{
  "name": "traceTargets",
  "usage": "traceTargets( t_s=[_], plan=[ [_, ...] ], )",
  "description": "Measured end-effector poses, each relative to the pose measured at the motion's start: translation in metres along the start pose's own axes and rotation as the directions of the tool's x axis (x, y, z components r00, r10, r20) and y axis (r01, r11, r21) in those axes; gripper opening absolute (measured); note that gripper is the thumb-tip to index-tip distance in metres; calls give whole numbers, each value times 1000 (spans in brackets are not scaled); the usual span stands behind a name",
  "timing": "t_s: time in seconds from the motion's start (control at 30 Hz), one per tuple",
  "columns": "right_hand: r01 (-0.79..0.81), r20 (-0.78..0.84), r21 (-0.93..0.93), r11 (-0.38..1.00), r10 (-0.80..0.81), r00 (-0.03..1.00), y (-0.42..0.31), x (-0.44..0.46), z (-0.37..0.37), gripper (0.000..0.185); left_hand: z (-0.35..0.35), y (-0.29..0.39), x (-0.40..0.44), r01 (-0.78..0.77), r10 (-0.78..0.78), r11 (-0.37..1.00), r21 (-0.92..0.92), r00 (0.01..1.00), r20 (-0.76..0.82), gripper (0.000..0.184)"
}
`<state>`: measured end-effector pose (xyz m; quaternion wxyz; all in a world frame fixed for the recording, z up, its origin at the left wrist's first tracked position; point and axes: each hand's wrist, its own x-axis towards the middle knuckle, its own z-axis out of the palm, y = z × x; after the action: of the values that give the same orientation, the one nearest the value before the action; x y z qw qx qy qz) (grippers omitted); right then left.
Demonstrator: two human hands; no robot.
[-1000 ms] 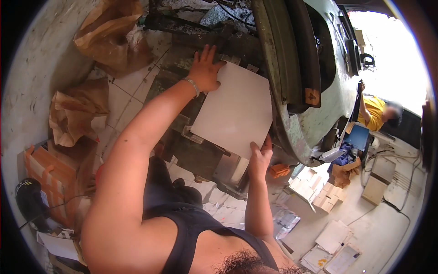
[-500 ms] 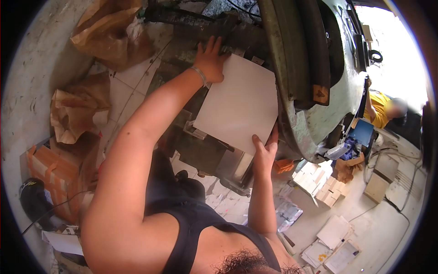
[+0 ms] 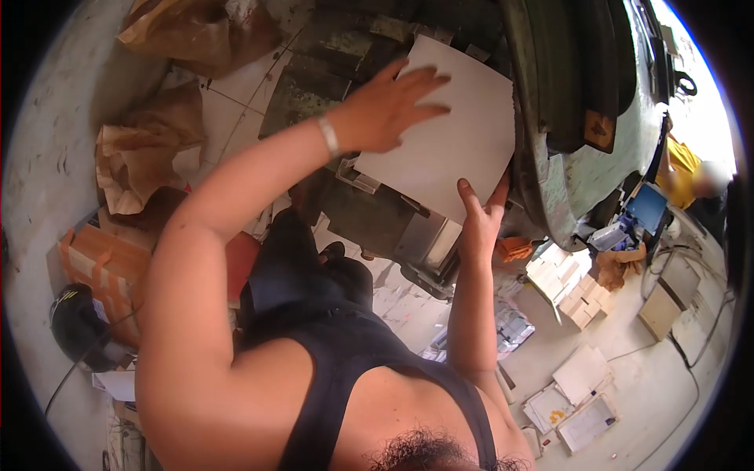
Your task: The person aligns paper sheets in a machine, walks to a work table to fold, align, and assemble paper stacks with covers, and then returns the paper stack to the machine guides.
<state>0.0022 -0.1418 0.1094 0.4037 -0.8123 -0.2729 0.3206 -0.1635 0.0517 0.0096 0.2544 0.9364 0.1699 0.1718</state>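
A white rectangular piece of paper (image 3: 463, 133) lies on the bed of a dark green machine (image 3: 369, 216); whether it is one sheet or a stack I cannot tell. My left hand (image 3: 393, 110) is over the paper's left part, fingers spread and slightly blurred, holding nothing. At the near right corner, my right hand (image 3: 479, 224) has its thumb on top of the paper and its fingers along the side edge. Part of those fingers is hidden.
The machine's large curved green body (image 3: 542, 196) rises close on the right. Brown paper wrapping (image 3: 149, 149) and a taped cardboard box (image 3: 106, 263) stand at left. Stacked paper blocks (image 3: 558, 271) sit at right, and a person in a yellow shirt (image 3: 682, 169) is farther off.
My left hand has left the paper's far left corner and swept toward me and right over its surface. My right hand stays at the near corner. The whole view has shifted.
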Motion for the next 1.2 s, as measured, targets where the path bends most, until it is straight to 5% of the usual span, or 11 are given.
traceTargets(
  t_s=[0.17,0.4,1.07,1.2],
  plan=[
    [-6,-64,80,997,11,998,4,-2,2,78,10,10,-35,-71,77,997,-39,981,176,96],
    [1,-40,136,991,5,999,6,-2,0,81,22,13,-31,-78,67,995,57,983,171,96],
    [42,11,-46,998,-41,999,-6,-5,7,99,31,4,-28,-72,77,997,-28,958,277,117],
    [94,61,-116,989,-88,994,-6,1,7,100,28,6,-28,-62,72,997,-48,964,257,107]
  ],
)
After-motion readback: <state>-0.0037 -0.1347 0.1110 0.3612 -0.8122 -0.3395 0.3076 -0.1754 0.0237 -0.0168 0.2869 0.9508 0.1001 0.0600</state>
